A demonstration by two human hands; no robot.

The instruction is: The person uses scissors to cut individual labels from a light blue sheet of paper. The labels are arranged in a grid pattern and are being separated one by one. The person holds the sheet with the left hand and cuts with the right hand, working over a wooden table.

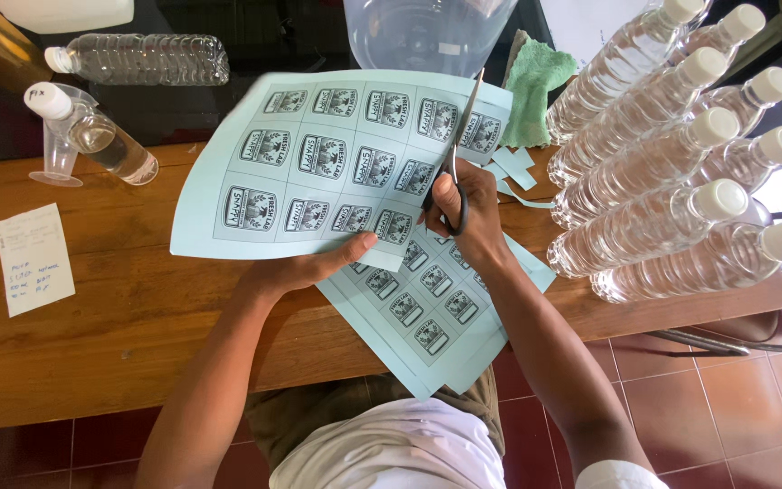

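Observation:
My left hand [305, 269] holds a pale blue sheet of printed labels [319, 163] by its near edge, lifted above the wooden table [128, 299]. My right hand [463, 213] grips scissors [460, 154] whose blades point away from me and cut along the sheet's right side between label columns. A second pale blue label sheet [427, 317] lies flat on the table under both hands, hanging over the near edge.
Several clear capped bottles [672, 172] stand packed together at the right. A green cloth [536, 86] and blue paper offcuts [513, 167] lie behind the scissors. At the left are a handwritten note [33, 258], a small bottle [92, 131], a lying bottle [142, 59] and a funnel [58, 158].

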